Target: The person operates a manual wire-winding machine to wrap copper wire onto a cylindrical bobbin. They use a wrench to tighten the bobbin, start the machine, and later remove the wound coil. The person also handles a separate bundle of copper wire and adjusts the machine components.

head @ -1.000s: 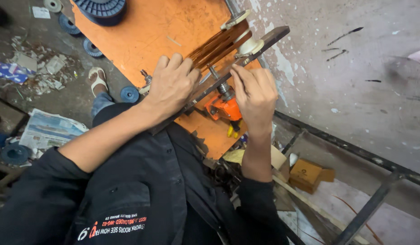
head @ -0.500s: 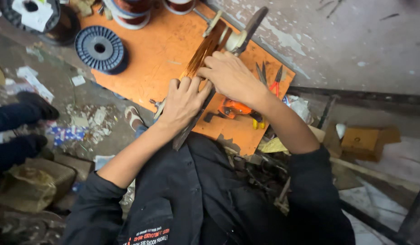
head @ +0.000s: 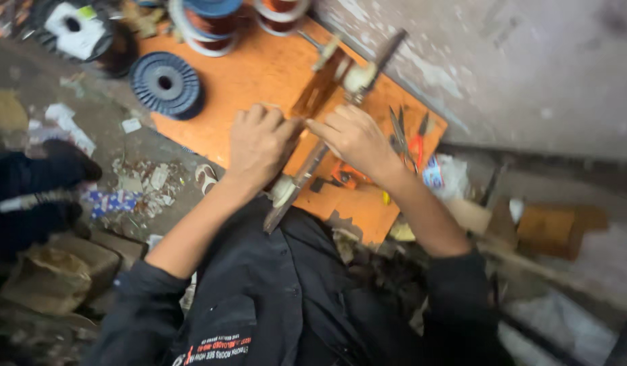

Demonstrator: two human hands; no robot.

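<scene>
at centre frame, left hand (head: 259, 146) laid palm-down and right hand (head: 357, 139) curled, fingertips pinching, on a coil of copper-coloured wire (head: 318, 88) stretched along a long metal winding bar (head: 307, 173), seemingly to steady the strands; lying diagonally over an orange bench (head: 259, 74). around it, a blue spool (head: 166, 85) at upper left, red-handled pliers (head: 415, 142) right of the hands, scraps on the floor (head: 134, 179) at left, nothing blocking the hands.

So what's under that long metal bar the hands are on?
Under the metal bar lies the orange board. Both hands, left and right, cover its middle.
</scene>
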